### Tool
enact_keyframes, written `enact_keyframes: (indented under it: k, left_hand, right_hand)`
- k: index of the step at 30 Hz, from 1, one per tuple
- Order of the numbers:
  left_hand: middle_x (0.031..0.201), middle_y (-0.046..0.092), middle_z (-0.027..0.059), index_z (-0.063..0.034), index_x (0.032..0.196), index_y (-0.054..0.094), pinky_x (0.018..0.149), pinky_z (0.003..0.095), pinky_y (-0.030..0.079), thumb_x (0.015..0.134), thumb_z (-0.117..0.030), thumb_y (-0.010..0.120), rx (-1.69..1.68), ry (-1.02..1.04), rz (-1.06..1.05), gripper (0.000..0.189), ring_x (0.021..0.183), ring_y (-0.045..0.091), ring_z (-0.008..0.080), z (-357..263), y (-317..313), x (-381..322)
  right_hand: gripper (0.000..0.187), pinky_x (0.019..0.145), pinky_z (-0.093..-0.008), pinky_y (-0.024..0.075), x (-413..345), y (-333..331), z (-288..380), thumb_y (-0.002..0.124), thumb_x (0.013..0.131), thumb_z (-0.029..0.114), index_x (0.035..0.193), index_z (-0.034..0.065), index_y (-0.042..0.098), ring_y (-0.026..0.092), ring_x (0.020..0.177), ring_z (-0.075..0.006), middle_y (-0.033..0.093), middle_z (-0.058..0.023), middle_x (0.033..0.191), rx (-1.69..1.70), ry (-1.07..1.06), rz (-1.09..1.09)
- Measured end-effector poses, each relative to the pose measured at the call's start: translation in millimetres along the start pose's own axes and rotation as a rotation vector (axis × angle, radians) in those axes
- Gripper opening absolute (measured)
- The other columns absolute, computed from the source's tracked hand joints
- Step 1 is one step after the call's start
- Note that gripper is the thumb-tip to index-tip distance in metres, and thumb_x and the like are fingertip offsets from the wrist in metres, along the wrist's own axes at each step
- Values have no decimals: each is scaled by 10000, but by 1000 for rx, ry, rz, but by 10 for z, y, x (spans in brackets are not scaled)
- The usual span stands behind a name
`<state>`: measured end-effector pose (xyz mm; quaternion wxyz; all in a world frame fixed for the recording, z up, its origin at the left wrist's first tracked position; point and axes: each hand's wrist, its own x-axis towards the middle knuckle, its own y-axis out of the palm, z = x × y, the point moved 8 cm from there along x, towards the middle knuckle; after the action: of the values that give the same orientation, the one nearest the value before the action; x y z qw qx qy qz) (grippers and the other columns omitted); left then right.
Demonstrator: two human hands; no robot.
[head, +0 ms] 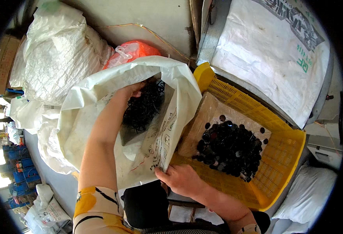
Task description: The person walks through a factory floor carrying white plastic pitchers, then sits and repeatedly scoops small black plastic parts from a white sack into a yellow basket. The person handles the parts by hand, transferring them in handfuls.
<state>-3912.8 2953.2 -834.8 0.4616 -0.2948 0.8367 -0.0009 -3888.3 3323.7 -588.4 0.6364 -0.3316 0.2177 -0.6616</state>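
A large whitish plastic sack gapes in front of me, with a heap of thin black parts inside. My left hand reaches into the sack at the heap's upper edge; its fingers are partly hidden, and whether they hold anything does not show. With thumb and fingers, my right hand pinches the sack's near rim. Right of the sack, a yellow plastic crate holds small round black pieces lying on a clear plastic sheet.
Full white sacks and a red plastic bag stand behind the open sack. A white printed sack covers a surface at upper right. Another white sack lies at lower right. Blue bins are stacked at far left.
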Motion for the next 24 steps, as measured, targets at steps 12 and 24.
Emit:
enact_keyframes:
  k: [12, 24]
  left_hand:
    - [1244, 500, 174, -185, 1373, 352, 885, 441, 458, 742, -167, 682, 1671, 64, 175, 712, 1133, 491, 340, 820, 384, -168]
    - [1437, 118, 262, 96, 1365, 95, 984, 414, 363, 614, -510, 764, 1312, -238, -289, 1174, 1230, 287, 471, 406, 768, -383]
  right_hand:
    - [209, 500, -313, 503, -29, -4, 14, 525, 783, 149, 967, 50, 521, 610, 621, -202, 564, -71, 672, -37, 1, 9]
    - [320, 505, -317, 491, 25, 17, 14, 605, 740, 152, 1041, 66, 545, 605, 620, -219, 578, -88, 741, -39, 43, 41]
